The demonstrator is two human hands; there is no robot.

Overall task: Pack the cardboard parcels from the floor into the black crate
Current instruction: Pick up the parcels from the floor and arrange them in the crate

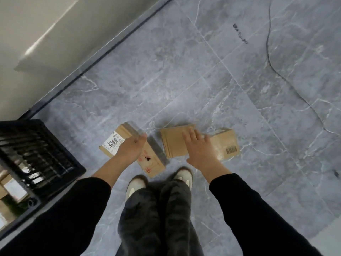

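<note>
Grey marble floor [203,80], white wall [36,24] left. Black crate [46,154] at left. By the shoes [136,183]: labelled parcel [112,145] under left hand [131,148], grip unclear; plain parcel [173,143] under splayed right hand [199,148]; barcode parcel [227,143] beside it.

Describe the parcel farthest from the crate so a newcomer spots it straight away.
From the crate on the left, look right across the floor, past the left hand. The last parcel lies just beyond the plain parcel beneath the right hand. It alone bears a small barcode sticker near its right edge.
</note>
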